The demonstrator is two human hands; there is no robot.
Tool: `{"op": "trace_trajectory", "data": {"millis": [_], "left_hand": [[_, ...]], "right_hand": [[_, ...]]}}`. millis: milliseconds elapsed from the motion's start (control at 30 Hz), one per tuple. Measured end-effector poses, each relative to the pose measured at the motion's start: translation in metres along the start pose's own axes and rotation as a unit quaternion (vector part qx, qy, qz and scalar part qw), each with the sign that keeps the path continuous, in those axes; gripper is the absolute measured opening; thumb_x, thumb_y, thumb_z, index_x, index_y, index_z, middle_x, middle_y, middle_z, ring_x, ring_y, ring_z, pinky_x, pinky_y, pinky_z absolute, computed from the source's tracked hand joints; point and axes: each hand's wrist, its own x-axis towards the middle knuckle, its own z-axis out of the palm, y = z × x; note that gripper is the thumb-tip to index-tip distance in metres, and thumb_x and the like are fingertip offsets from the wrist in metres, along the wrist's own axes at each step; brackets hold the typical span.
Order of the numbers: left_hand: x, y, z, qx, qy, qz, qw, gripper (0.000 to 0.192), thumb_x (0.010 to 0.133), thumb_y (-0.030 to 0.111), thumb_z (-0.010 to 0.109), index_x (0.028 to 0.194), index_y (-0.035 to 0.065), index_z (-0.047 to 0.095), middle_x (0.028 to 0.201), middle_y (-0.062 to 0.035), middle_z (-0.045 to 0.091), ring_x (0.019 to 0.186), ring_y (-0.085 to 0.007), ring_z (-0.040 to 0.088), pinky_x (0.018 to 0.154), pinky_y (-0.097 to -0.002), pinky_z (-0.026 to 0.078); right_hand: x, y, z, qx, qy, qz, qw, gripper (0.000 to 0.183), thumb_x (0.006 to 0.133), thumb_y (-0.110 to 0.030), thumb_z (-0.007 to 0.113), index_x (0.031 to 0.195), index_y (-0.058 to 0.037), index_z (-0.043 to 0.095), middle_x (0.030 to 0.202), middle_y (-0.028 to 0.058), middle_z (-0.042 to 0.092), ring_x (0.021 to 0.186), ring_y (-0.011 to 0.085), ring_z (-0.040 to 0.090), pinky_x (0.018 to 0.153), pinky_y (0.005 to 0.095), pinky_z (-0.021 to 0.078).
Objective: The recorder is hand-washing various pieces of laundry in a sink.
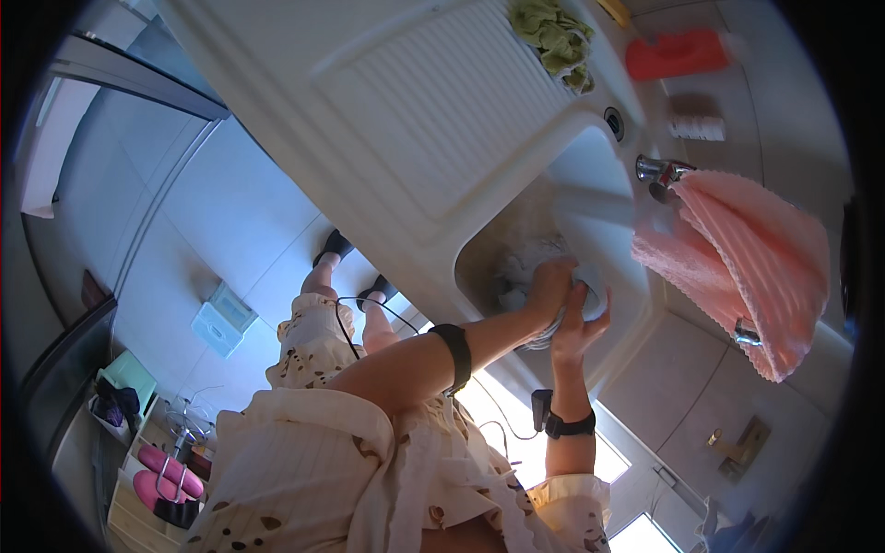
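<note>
My left hand (552, 290) and my right hand (582, 326) are together over the sink basin (594, 173). Both grip a light grey cloth item (589, 282), bunched up between the fingers. Part of it shows beyond my right fingertips, and striped folds hang under my hands. Directly beyond them, a pale wet bundle (531, 263) lies low in the basin, where the water looks brownish and murky. Whether that bundle and the held cloth are one piece cannot be told, as my left hand covers the space between.
A ribbed washboard (422, 131) adjoins the basin, with a crumpled green cloth (553, 41) on it. A chrome faucet (660, 169) and a hanging pink towel (753, 263) border the basin's far side. A red bottle (677, 54) stands behind. A light-blue stool (222, 321) is on the floor.
</note>
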Motion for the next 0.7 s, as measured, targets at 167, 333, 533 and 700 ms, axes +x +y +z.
{"op": "trace_trajectory", "data": {"millis": [167,333,533,700], "left_hand": [[0.002,0.008,-0.012,0.182,0.140,-0.112,0.967,0.030,0.078,0.015,0.045,0.102,-0.0018,0.043,0.099,-0.0186,0.049,0.092,-0.0292,0.047,0.079,-0.0346,0.037],[-0.005,0.044,-0.050,-0.002,0.266,-0.146,0.953,0.052,0.074,0.012,0.049,0.120,-0.0009,0.030,0.122,-0.0242,0.032,0.113,-0.0373,0.031,0.094,-0.0384,0.026],[-0.004,0.033,-0.050,0.023,0.285,-0.093,0.954,0.068,0.072,0.011,0.049,0.130,0.0023,0.014,0.134,-0.0220,0.014,0.124,-0.0349,0.012,0.101,-0.0383,0.015],[-0.003,0.021,-0.060,-0.034,0.317,-0.110,0.941,0.065,0.074,0.013,0.047,0.130,0.0020,0.016,0.134,-0.0210,0.015,0.125,-0.0333,0.011,0.100,-0.0370,0.015]], "right_hand": [[0.036,0.040,0.025,0.007,-0.060,0.097,0.993,0.023,0.077,-0.013,0.055,0.094,0.0019,0.053,0.085,0.0103,0.055,0.076,0.0194,0.052,0.070,0.0285,0.0412],[0.075,0.116,0.052,-0.201,-0.140,0.012,0.969,0.047,0.073,-0.025,0.062,0.110,-0.0014,0.044,0.108,0.0177,0.047,0.098,0.0295,0.046,0.083,0.0369,0.0365],[0.099,0.203,0.099,-0.336,-0.178,0.063,0.923,0.076,0.065,-0.048,0.061,0.124,-0.0105,0.032,0.127,0.0209,0.024,0.112,0.0425,0.030,0.088,0.0510,0.0296],[0.066,0.124,0.151,-0.487,-0.358,0.056,0.795,0.075,0.062,-0.042,0.064,0.123,-0.0100,0.035,0.125,0.0212,0.031,0.109,0.0419,0.036,0.085,0.0496,0.0338]]}}
